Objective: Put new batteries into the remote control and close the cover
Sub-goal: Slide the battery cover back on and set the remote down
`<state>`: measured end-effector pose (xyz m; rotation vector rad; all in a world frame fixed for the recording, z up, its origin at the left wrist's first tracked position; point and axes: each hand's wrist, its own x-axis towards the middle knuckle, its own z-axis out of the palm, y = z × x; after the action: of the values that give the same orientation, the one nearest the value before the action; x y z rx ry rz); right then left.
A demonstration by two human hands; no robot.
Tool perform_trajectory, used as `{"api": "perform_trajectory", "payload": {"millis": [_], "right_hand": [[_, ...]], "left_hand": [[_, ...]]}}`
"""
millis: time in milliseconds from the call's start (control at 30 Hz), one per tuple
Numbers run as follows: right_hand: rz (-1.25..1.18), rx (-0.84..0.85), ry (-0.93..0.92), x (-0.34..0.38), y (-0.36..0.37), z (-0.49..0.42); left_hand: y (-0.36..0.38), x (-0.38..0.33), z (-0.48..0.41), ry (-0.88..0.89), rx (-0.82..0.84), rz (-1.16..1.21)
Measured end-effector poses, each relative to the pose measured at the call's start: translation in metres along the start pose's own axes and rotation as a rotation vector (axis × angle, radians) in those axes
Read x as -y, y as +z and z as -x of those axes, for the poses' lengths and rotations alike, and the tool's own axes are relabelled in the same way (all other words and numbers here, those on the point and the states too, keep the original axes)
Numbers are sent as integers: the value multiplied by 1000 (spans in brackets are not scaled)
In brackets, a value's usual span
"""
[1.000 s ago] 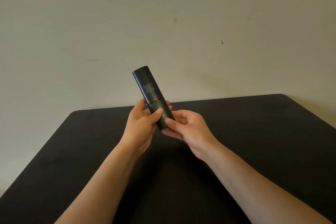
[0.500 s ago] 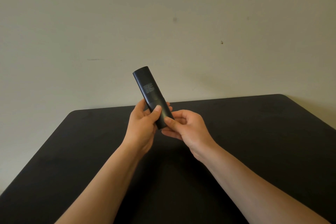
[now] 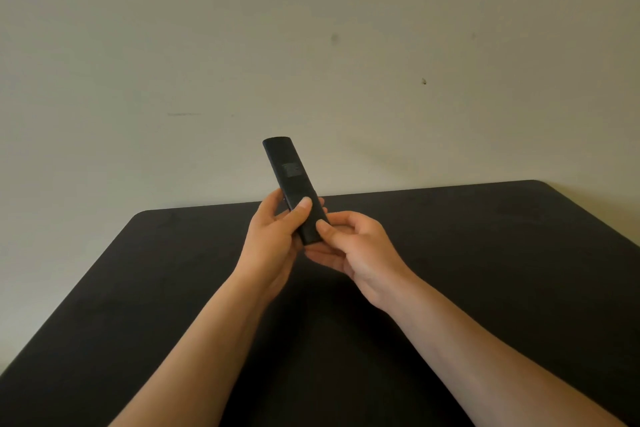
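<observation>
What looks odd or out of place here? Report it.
Nothing stands out. The remote control is held back-side up above the black table, left hand and right hand gripping its lower end. No open compartment, loose cover or batteries show, and no damage is visible.

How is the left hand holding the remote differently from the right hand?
The left hand wraps the side of the remote with its thumb pressed on the back, higher up. The right hand sits lower, its thumb at the bottom end and its fingers cupped underneath. The left hand is nearer the remote's middle; the right is at its end. Both are bare and grip the same remote above the table.
</observation>
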<state>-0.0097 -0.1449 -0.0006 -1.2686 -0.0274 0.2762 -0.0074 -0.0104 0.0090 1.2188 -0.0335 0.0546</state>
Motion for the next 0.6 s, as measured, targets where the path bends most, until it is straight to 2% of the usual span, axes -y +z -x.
{"api": "perform_trajectory", "payload": {"millis": [100, 167, 233, 367, 500, 600], "right_hand": [[-143, 45, 57, 3, 1, 1], [-172, 64, 74, 4, -1, 0], [-96, 60, 69, 3, -1, 0], [261, -75, -77, -1, -2, -4], [245, -149, -203, -1, -5, -6], [241, -134, -246, 0, -6, -6]], "left_hand": [[-1, -3, 0, -66, 4, 102], [-3, -3, 0, -71, 12, 87], [-4, -3, 0, -55, 5, 30], [-5, -2, 0, -39, -22, -63], [-3, 1, 0, 9, -11, -199], [-2, 5, 1, 110, -29, -416]]}}
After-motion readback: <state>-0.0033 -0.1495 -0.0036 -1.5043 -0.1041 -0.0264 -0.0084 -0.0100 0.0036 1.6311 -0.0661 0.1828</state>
